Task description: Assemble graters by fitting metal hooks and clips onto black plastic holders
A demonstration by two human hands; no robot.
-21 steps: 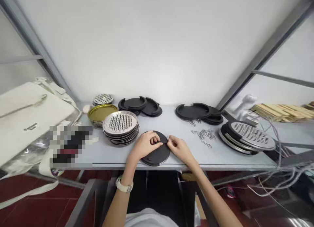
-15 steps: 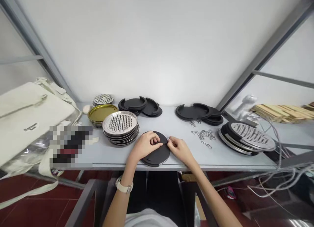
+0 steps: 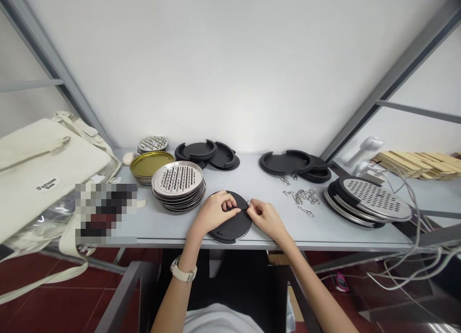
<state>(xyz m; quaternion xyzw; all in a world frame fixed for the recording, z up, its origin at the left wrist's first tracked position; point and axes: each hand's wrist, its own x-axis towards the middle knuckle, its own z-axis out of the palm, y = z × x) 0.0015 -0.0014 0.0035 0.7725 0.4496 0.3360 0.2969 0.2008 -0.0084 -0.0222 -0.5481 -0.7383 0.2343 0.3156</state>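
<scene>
A round black disc (image 3: pixel 236 227) lies flat near the front edge of the table. My left hand (image 3: pixel 216 210) rests on its upper left part, fingers curled and thumb pressed toward the right rim. At that rim my right hand (image 3: pixel 264 217) pinches a small metal piece, probably one of the wire clips, mostly hidden by the fingertips. Loose wire clips (image 3: pixel 305 197) are scattered to the right of my right hand. Left of the disc stands a stack of round metal grater plates (image 3: pixel 178 179).
Behind are black round holders (image 3: pixel 198 151) and more black holders (image 3: pixel 286 163). Gold lids (image 3: pixel 151 165) sit at the left, near a cream bag (image 3: pixel 46 170). Perforated metal discs with black rims (image 3: pixel 378 198) are stacked right, beside cables and wooden pieces (image 3: pixel 418 164).
The view has shifted slightly. Both hands keep almost the same grip at the disc's right rim.
</scene>
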